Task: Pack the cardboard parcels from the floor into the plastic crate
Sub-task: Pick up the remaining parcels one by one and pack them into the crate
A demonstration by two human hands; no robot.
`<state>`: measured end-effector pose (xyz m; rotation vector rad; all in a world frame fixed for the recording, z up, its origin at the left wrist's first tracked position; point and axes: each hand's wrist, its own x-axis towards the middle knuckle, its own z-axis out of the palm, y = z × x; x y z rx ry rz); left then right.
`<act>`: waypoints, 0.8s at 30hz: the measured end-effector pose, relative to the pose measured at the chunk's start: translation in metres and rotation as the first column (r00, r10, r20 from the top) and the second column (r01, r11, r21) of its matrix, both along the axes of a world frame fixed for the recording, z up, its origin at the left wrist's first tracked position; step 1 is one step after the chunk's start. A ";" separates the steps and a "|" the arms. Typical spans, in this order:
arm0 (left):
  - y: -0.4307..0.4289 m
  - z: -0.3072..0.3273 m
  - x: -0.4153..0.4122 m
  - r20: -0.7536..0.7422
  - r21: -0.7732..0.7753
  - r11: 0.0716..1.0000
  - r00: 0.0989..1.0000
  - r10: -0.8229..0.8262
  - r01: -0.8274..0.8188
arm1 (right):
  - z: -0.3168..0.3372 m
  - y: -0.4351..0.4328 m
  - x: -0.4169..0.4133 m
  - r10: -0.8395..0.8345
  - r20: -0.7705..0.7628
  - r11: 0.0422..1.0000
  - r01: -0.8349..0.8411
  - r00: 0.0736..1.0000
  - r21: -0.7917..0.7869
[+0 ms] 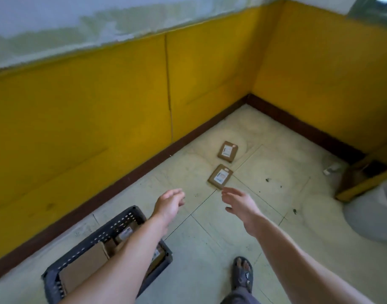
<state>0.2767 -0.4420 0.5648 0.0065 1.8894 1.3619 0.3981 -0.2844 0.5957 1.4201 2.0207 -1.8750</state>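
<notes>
Two small cardboard parcels with white labels lie flat on the floor: the nearer parcel (220, 176) and the farther parcel (227, 151) behind it, toward the corner. My right hand (238, 201) is stretched out with relaxed fingers just short of the nearer parcel, holding nothing. Empty too, my left hand (169, 204) reaches forward beside it with loose fingers. The dark perforated plastic crate (124, 218) stands at the lower left under my left forearm and holds several cardboard parcels (85, 266).
A yellow wall with a dark skirting board (122, 185) runs along the left and back. A yellow wooden frame (363, 183) and a pale grey bin (372, 211) stand at the right. My sandalled foot (242, 275) is at the bottom.
</notes>
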 end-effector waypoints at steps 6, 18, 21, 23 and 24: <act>0.157 -0.007 0.039 0.104 0.002 1.000 0.994 0.025 -0.025 | -0.018 0.156 0.056 -0.043 0.049 0.995 0.047 0.998 -0.083; 0.310 -0.055 -0.002 0.216 -0.089 0.977 0.954 0.207 -0.191 | -0.055 0.342 -0.032 0.101 0.159 0.989 -0.082 0.982 -0.122; 0.344 -0.081 -0.039 0.260 -0.097 0.960 0.924 0.279 -0.263 | -0.076 0.384 -0.081 0.159 0.215 0.983 -0.135 0.964 -0.122; 0.368 -0.103 -0.069 0.288 -0.117 0.945 0.900 0.328 -0.307 | -0.094 0.413 -0.117 0.197 0.258 0.978 -0.171 0.946 -0.120; 0.379 -0.113 -0.085 0.311 -0.143 0.933 0.880 0.360 -0.331 | -0.102 0.427 -0.136 0.214 0.285 0.975 -0.186 0.934 -0.122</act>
